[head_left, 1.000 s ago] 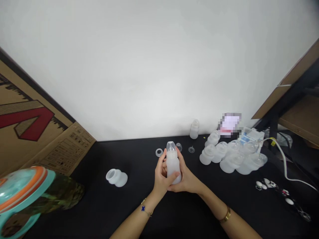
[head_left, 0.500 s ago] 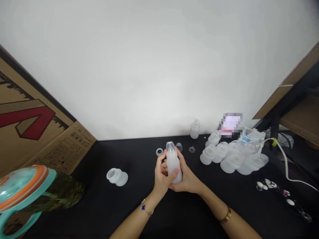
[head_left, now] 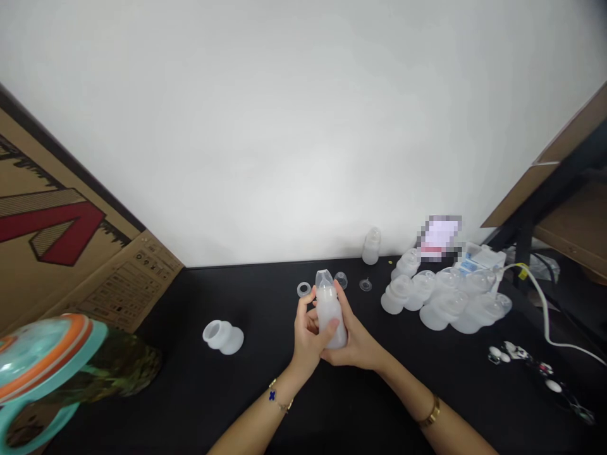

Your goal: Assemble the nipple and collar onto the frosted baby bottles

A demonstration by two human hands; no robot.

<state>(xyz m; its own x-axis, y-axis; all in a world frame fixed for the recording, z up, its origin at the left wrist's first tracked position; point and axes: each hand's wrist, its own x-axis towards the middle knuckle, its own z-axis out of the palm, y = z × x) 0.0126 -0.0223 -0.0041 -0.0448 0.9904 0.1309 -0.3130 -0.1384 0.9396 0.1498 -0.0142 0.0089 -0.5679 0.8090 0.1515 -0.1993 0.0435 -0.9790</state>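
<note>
Gripping the frosted bottle (head_left: 329, 319) from both sides, the left hand (head_left: 307, 335) and the right hand (head_left: 356, 341) hold it upright, leaning slightly, over the black surface (head_left: 265, 392). The left thumb lies across the front of the bottle's body, while the right fingers reach up along its other side; a clear cap (head_left: 325, 279) covers its top. Behind the hands, a pale ring (head_left: 298, 290) lies to the left, a clear dome (head_left: 342, 279) just to the right, and a small translucent disc (head_left: 365, 285) farther right. A lone capped bottle (head_left: 372, 247) stands near the white wall (head_left: 284, 126), and a cluster of bottles (head_left: 434, 313) crowds the right side. Well apart on the left sits an open bottle (head_left: 231, 339), with a teal-lidded jug (head_left: 42, 354) beyond it and cardboard (head_left: 128, 284) alongside.
</note>
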